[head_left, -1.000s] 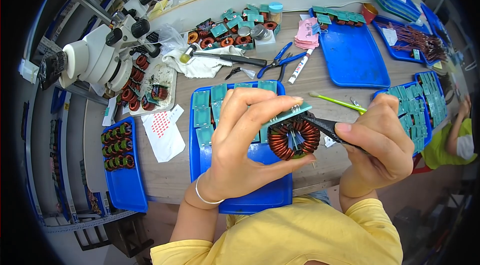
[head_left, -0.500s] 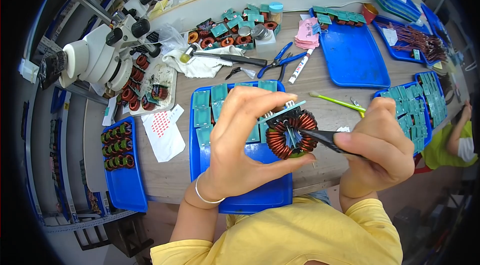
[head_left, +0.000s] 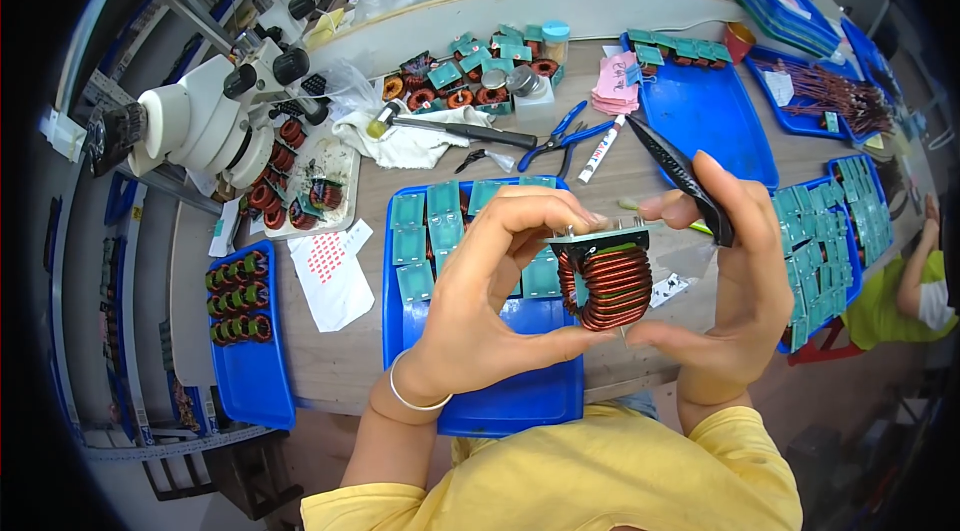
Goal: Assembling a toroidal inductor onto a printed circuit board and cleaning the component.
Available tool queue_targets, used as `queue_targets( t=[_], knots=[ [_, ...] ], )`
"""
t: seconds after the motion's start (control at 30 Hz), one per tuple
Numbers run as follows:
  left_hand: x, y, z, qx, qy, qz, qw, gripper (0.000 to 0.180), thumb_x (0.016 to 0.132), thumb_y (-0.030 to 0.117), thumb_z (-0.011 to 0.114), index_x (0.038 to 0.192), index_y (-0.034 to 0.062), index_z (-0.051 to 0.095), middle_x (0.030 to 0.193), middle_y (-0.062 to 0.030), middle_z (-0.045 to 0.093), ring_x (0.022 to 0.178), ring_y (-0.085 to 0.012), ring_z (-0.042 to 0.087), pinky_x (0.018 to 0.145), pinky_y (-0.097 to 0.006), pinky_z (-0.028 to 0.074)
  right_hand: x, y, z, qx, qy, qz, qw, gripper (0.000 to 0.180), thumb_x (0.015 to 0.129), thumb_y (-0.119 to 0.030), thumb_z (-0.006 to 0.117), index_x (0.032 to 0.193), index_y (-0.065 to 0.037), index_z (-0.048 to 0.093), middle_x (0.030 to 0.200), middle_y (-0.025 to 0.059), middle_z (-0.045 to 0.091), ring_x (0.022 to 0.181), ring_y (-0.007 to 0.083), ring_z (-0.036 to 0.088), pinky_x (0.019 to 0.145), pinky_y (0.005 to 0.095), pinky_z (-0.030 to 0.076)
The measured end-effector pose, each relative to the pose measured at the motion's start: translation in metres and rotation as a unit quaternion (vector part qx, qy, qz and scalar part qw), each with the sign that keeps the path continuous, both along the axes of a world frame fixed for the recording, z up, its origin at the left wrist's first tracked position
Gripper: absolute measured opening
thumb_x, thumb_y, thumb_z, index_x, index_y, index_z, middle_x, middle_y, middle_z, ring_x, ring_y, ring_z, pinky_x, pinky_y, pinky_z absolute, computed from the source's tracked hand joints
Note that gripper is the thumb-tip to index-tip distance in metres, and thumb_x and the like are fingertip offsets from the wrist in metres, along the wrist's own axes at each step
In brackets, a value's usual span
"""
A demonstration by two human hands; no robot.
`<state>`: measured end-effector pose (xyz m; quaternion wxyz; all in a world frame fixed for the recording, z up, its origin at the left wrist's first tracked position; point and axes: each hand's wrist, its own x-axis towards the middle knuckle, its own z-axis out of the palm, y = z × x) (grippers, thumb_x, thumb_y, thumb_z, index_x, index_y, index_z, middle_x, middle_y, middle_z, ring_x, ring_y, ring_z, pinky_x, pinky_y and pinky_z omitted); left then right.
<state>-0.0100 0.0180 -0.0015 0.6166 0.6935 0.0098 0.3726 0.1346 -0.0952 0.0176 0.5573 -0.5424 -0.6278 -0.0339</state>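
Note:
A toroidal inductor [head_left: 612,289] wound with copper-red wire stands under a small circuit board with pins. My left hand [head_left: 480,281] pinches it, fingers on the board and thumb beneath. On its right, my right hand [head_left: 745,271] keeps black tweezers [head_left: 685,176] tucked between its fingers, tips pointing up and away. A fingertip of that hand is at the board's right edge and the thumb is near the coil's lower right; whether they press on it I cannot tell. Below lies a blue tray [head_left: 510,411] with several green-topped parts [head_left: 445,231].
At the left are a tray [head_left: 250,371] of coils and a microscope [head_left: 190,116]. Farther back lie a hammer [head_left: 465,131], pliers [head_left: 560,139], a white marker [head_left: 602,149] and piled inductors [head_left: 470,81]. More trays [head_left: 710,121] stand right, where another person's arm [head_left: 912,271] shows.
The tweezers have come out of the coil's centre and now point upward in my right hand. The inductor has turned to show its wound side, and my right fingers have come up beside it.

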Motion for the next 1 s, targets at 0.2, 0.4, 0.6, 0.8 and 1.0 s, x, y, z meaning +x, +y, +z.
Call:
queue_targets(
  t=[0.2,0.4,0.6,0.8,1.0],
  knots=[
    [0.001,-0.006,0.005,0.005,0.036,0.009,0.999,0.068,0.055,0.001,0.078,0.114,0.0002,0.045,0.105,-0.0124,0.051,0.106,-0.0250,0.052,0.091,-0.036,0.043,-0.006,-0.006,0.002,-0.010,0.051,-0.013,0.999,0.080,0.050,-0.011,0.083,0.121,0.001,0.049,0.110,0.0139,0.057,0.092,0.0218,0.056,0.077,0.0299,0.046],
    [0.002,0.002,0.006,0.273,0.088,0.127,0.949,0.059,0.054,0.003,0.077,0.108,0.0005,0.054,0.107,-0.0130,0.056,0.103,-0.0269,0.052,0.089,-0.034,0.041,0.000,0.001,-0.001,-0.007,-0.009,-0.008,1.000,0.095,0.046,-0.021,0.085,0.124,0.010,0.041,0.103,0.0131,0.048,0.094,0.0268,0.058,0.084,0.0325,0.044],
    [0.001,0.000,0.000,0.154,0.055,0.085,0.983,0.060,0.056,0.003,0.077,0.109,0.0006,0.048,0.107,-0.0132,0.053,0.106,-0.0243,0.051,0.094,-0.035,0.037,0.008,-0.002,0.003,-0.020,0.003,-0.004,1.000,0.100,0.045,-0.026,0.085,0.125,0.011,0.039,0.105,0.0137,0.047,0.095,0.0269,0.058,0.084,0.0321,0.043],
    [0.000,0.000,-0.001,-0.009,-0.013,-0.014,1.000,0.058,0.062,0.003,0.076,0.111,0.0018,0.045,0.111,-0.0126,0.053,0.110,-0.0246,0.049,0.101,-0.037,0.033,-0.001,-0.001,0.003,-0.027,0.062,0.010,0.998,0.093,0.045,-0.020,0.085,0.124,0.007,0.043,0.108,0.0143,0.050,0.094,0.0243,0.058,0.082,0.0314,0.044],
    [0.001,0.007,0.000,0.021,-0.039,-0.047,0.998,0.058,0.061,0.000,0.075,0.111,0.0030,0.045,0.112,-0.0130,0.052,0.117,-0.0260,0.045,0.103,-0.040,0.030,-0.001,-0.002,0.004,-0.028,0.074,0.017,0.997,0.085,0.048,-0.009,0.083,0.124,0.002,0.046,0.114,0.0168,0.052,0.093,0.0235,0.060,0.080,0.0311,0.046]
  ],
)
